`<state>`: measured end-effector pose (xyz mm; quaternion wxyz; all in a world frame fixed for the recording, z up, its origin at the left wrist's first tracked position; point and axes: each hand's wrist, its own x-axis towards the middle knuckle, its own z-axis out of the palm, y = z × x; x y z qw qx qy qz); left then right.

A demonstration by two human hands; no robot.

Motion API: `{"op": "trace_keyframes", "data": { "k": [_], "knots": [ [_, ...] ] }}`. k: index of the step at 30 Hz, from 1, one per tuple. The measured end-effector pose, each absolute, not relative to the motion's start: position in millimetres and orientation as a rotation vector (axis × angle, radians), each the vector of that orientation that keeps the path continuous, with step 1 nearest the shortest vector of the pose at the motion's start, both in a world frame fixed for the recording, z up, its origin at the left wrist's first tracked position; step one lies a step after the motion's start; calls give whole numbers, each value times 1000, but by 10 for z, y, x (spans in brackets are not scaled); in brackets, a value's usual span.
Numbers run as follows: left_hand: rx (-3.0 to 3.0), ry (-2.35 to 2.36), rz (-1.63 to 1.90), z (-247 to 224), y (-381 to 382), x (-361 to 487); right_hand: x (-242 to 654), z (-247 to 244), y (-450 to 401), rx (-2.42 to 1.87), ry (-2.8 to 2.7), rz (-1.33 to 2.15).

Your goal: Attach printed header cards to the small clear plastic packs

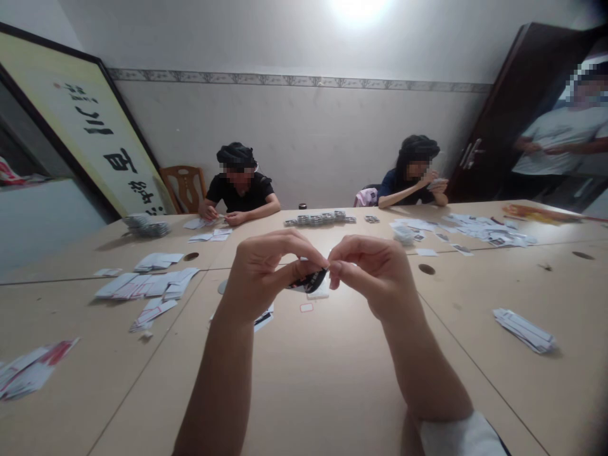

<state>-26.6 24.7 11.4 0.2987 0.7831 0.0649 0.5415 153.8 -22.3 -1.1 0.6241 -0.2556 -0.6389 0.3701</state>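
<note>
Both hands are raised in front of me over the table, fingertips meeting. My left hand pinches a small black piece with white print, bent into a curve; whether it is a label or a card I cannot tell. My right hand is closed in a pinch at the right end of that piece, thumb against forefinger. What lies between the right fingertips is too small to make out. Below the hands, a small white slip with a red border lies on the table. A pale flat packet shows partly behind the fingers.
Piles of white paper slips lie to the left, and a bundle lies to the right. Stacked small packs line the far edge. Two people sit opposite, working with their hands; another stands by the door. The table has round cable holes.
</note>
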Motion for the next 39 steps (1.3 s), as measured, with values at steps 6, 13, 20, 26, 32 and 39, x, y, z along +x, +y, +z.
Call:
{"op": "trace_keyframes", "data": {
  "k": [6,13,20,26,32,39],
  "knots": [
    [2128,183,1469,127,261,-272,1526,-13,-230,-617,-1458,854],
    [2176,131,1520,113,301,-283,1505,-4,-233,-649,-1455,837],
    [2197,95,1531,111,322,-287,1491,-3,-243,-670,-1455,781],
    [2179,91,1532,106,312,-285,1485,-9,-244,-678,-1446,787],
    [2178,107,1530,94,331,-296,1473,-11,-232,-674,-1432,828],
    [2212,97,1569,92,346,-293,1447,-26,-208,-678,-1391,846]
  ]
}}
